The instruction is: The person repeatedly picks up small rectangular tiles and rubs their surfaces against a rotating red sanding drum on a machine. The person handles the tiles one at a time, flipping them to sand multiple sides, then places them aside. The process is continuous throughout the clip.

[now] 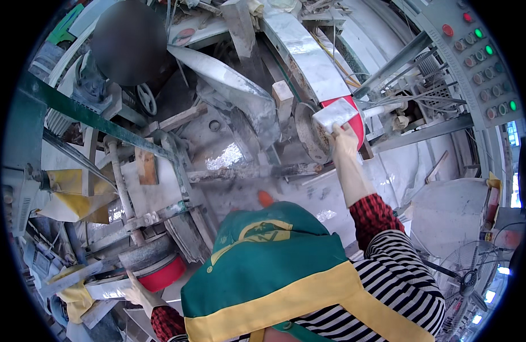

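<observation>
At the workstation, a long pale conveyor [308, 54] ends in a red curve [358, 130]. To its right stands a grey control panel [487, 71], green and red buttons lit. The worker wears a green and yellow apron [268, 256]. At lower left sits a red-sided roller [163, 275]. Beside it, the left hand [140, 294] meets a pale bar [106, 289]; I cannot tell whether it grips. The right hand [344, 139] pinches the near edge of a white rectangular block [334, 113] above the red curve.
</observation>
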